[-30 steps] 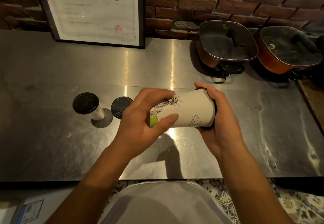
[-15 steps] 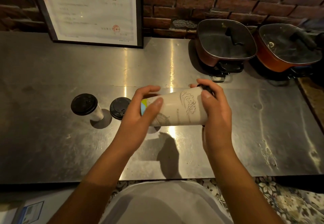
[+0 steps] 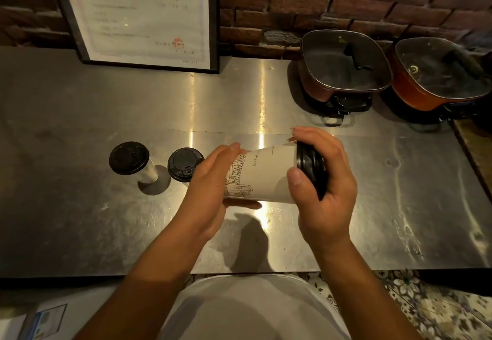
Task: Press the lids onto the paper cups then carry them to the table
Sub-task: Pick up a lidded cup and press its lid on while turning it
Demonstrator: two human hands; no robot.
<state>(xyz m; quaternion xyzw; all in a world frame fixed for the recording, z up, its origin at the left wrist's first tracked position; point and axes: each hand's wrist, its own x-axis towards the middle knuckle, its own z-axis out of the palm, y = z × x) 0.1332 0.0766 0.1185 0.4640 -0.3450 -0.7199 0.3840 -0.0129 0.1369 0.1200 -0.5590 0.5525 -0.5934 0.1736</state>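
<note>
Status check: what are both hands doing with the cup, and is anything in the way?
Both hands on sideways paper cup: left hand at base, right hand gripping black lid. Two lidded cups stand left, apart. Nothing blocking.

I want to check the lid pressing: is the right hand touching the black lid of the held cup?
Touching. The head view shows the right hand curled around the black lid.
</note>
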